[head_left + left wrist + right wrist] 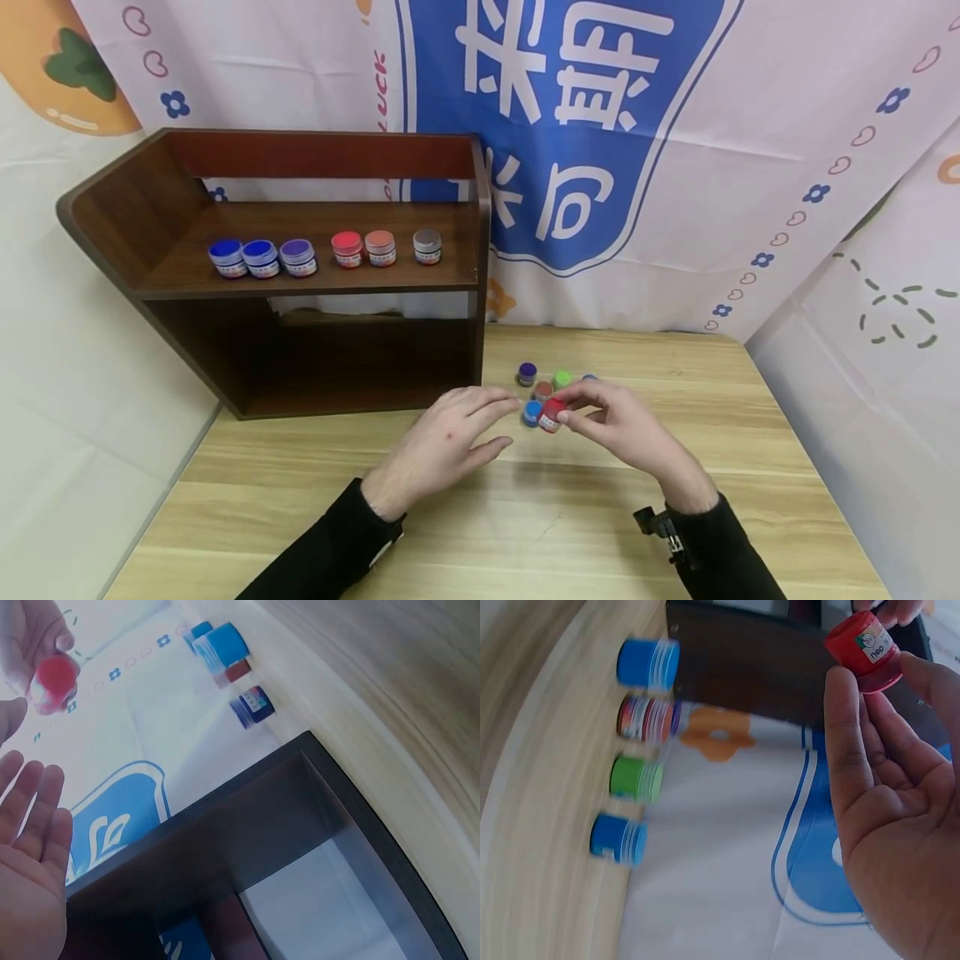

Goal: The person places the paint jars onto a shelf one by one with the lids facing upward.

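A small red paint jar is pinched between the thumb and fingers of my right hand, raised over the table. Its label faces the camera in the right wrist view, where the red jar sits at the fingertips. My left hand hovers just left of it with fingers extended, holding nothing; the left wrist view shows its palm. Close behind the red jar stand a blue jar, a brown-red jar, a green jar and a dark purple jar. Another blue jar is partly hidden by my right hand in the head view.
A dark wooden two-tier shelf stands at the back left. Its upper board carries blue jars, a purple jar, a red jar, an orange-brown jar and a grey jar. A printed cloth hangs behind.
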A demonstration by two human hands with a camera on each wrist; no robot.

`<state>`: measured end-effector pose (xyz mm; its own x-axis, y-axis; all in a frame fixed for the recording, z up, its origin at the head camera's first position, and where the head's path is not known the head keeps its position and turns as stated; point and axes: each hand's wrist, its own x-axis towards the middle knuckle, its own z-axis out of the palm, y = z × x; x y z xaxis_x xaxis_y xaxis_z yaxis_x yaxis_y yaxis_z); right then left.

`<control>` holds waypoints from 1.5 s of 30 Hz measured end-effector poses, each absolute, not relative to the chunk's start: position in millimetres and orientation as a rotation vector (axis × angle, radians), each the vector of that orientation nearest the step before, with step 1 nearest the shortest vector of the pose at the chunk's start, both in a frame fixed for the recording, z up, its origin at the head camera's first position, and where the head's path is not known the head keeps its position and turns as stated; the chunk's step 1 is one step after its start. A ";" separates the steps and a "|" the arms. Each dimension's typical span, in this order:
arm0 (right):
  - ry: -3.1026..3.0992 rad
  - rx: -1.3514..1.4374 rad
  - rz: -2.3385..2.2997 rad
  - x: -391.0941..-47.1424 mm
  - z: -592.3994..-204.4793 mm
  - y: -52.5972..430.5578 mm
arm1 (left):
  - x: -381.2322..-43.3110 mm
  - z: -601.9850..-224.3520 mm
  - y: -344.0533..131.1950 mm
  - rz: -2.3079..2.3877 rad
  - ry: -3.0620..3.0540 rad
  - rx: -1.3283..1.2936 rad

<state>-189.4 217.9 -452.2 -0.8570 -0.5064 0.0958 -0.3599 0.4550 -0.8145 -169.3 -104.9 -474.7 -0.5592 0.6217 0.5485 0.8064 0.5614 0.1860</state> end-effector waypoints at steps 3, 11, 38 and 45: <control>2.502 -0.777 -1.384 -185.2 -451.5 211.5 | -168.2 -476.2 -102.1 -0.588 -2.354 -1.176; 2.420 -0.830 -1.400 -177.0 -449.0 198.5 | -163.2 -478.0 -95.0 -0.557 -2.306 -1.213; 2.604 -1.175 -1.170 -162.2 -414.5 197.8 | -166.7 -435.6 -122.7 -0.503 -2.235 -1.247; 2.729 -1.256 -0.974 -162.6 -396.4 203.1 | -175.8 -409.6 -144.6 -0.500 -2.216 -1.151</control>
<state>-162.6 203.1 -396.4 -0.6836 -0.6823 0.2591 -0.6922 0.4936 -0.5265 -175.8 -144.6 -409.6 -0.4547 0.6090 0.6498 0.8291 0.5560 0.0590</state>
